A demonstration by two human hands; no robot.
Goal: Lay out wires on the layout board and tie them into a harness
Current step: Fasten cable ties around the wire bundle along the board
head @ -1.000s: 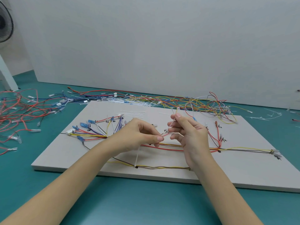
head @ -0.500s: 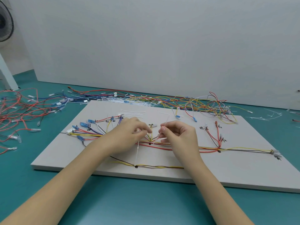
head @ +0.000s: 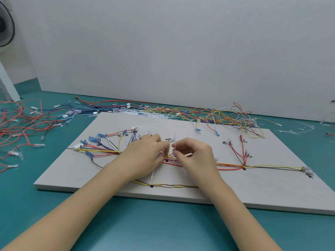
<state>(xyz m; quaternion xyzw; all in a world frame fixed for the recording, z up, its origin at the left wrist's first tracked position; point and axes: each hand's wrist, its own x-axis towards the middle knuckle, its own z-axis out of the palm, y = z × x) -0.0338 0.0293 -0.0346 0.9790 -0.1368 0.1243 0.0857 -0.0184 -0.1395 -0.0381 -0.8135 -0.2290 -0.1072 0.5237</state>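
A white layout board (head: 272, 192) lies on the teal table. Red, yellow, blue and brown wires (head: 268, 167) run across it as a partly tied harness, with blue terminals (head: 93, 138) fanned out at its left end. My left hand (head: 145, 154) and my right hand (head: 194, 154) meet low over the bundle at the board's middle. Each pinches part of a thin white cable tie (head: 174, 142) whose tail stands up between them. Another white tie (head: 152, 176) sticks up from the lower brown-yellow branch.
Loose spare ties (head: 148, 126) lie on the board's far part. Tangled loose wires (head: 217, 115) stretch along the wall behind the board, and red ones (head: 20, 122) pile at the left. Cut tie ends (head: 297, 130) lie at the right. A fan (head: 5, 26) stands at the far left.
Both hands have dropped from above the board down onto the wire bundle and drawn closer together around the tie.
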